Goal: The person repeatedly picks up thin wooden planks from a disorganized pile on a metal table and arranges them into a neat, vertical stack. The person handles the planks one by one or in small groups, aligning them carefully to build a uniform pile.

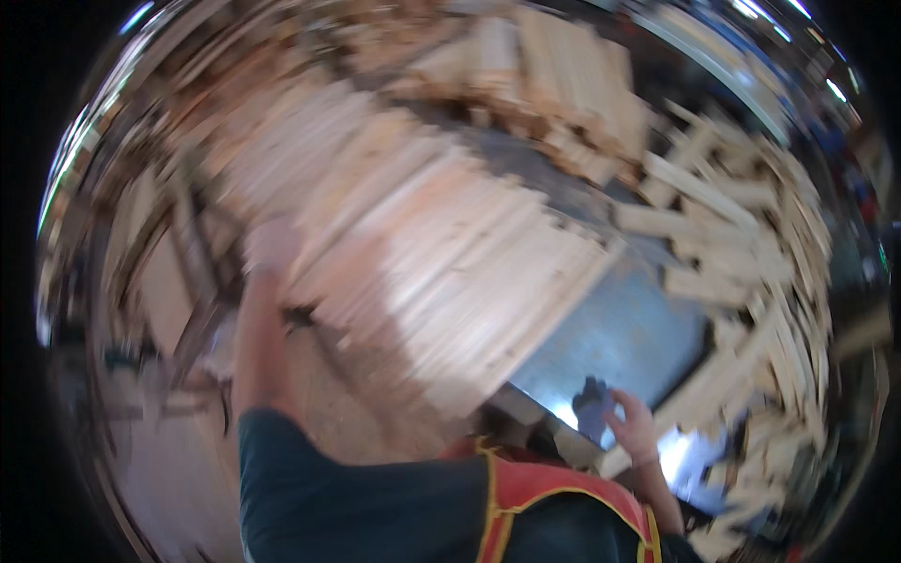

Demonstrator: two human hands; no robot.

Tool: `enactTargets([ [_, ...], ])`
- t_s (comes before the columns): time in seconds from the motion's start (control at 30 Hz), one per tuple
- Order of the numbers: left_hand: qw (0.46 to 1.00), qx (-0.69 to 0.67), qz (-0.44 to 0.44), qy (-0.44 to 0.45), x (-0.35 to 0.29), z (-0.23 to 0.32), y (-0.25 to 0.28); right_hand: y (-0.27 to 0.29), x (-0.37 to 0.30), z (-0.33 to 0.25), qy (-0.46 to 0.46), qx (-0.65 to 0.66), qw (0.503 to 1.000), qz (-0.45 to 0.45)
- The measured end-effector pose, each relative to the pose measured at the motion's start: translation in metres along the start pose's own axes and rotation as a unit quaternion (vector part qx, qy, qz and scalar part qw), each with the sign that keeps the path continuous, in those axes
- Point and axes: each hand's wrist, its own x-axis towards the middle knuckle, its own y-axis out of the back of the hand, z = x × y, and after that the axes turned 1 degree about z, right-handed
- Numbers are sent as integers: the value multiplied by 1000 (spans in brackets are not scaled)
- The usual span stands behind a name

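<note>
From my remote seat, I see the left hand (272, 246) at nine o'clock of the head view, the forearm rising almost straight to it from a dark sleeve (291, 479) at seven. The arm is stretched well out from the body. The right hand (635, 427) sits at four o'clock, its forearm slanting up and leftward beyond the red, yellow-edged apron (572, 483), fingers bent and pointing toward nine.

Motion blur costs me a lot. The left hand is a pale smear: I can't tell how far it is open or whether it has hold of anything. On the right, thumb and fingers curl beside a small dark object (591, 413); I can't tell what it is, nor whether they grip it or only touch it. Part of the right forearm is hidden behind the apron, and the far clutter toward eleven dissolves into streaks.

The row of pale boards (479, 281) lies side by side across the centre, between the hands. Its near-left edge is just beside the left hand, extending from there toward three and four o'clock; from the right hand it lies toward ten, across a bare strip of metal tabletop (629, 328). Loose offcuts (723, 211) heap up at two o'clock.
</note>
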Motion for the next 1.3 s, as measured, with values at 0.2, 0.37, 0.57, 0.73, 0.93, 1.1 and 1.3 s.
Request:
enactTargets([
  [0.2,976,33,171,-132,-90,65,-43,59,11,116,-347,-173,871,301],
  [0.37,925,-111,62,-358,-210,217,-76,81,20,141,-517,-11,799,306],
  [0.57,832,-150,-137,-516,-378,406,-75,41,-4,60,-297,-63,951,66],
  [0.73,831,-119,-215,-499,-445,500,-63,102,31,176,-261,-6,894,365],
  [0.93,850,-194,-167,-460,-444,507,-90,95,89,313,-306,603,663,321],
  [1.1,824,-408,-304,-251,-392,441,-80,96,70,204,-222,628,696,268],
  [1.3,614,-655,-437,-66,-384,369,-37,-30,40,83,-270,637,719,71],
])
